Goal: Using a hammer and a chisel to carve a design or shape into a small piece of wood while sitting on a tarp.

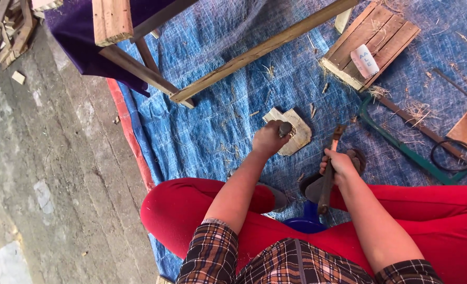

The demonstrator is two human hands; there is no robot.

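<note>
My left hand [268,138] is closed around a short dark tool handle [285,128] whose tip rests on a small flat piece of pale wood [294,131] lying on the blue tarp. My right hand [341,164] grips a wooden-handled hammer-like tool [328,173], held upright just right of the wood piece, its top end near the wood's level. Both forearms reach forward over my legs in red trousers [191,210]. The working ends of both tools are partly hidden.
A blue woven tarp [217,105] covers the floor beside bare concrete [44,158]. A wooden frame [254,52] lies at the back, a slatted wooden board [372,44] with a white packet at right, a green-framed saw [407,152], scrap wood at top left, and a blue stool [307,221].
</note>
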